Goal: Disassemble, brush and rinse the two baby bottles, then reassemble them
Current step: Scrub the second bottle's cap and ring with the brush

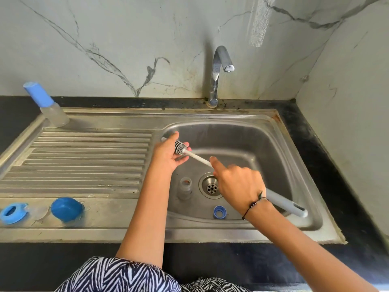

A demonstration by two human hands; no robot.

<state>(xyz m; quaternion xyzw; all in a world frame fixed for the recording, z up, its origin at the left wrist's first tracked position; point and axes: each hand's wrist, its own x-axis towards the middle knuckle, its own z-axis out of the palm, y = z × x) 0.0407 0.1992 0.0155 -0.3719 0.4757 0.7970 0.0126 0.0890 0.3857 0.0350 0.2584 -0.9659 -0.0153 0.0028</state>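
Over the left of the sink basin [273, 144], my left hand [166, 154] grips a small clear part, mostly hidden by my fingers. The black-and-white head of the bottle brush [180, 147] is pushed into it. My right hand [237, 182] grips the brush's white shaft, and the grey handle [288, 204] sticks out past my wrist. A clear bottle body [184, 187] stands in the basin beside the drain [211, 186], and a blue collar ring [219, 212] lies near the basin's front wall. A second bottle [47, 106], assembled with a blue cap, stands at the back left.
On the front left of the steel drainboard [88, 161] lie a blue collar ring [12, 212], a clear soft part [39, 213] and a blue cap [66, 209]. The tap [219, 70] rises behind the basin with no water running. Black counter surrounds the sink, with a wall at the right.
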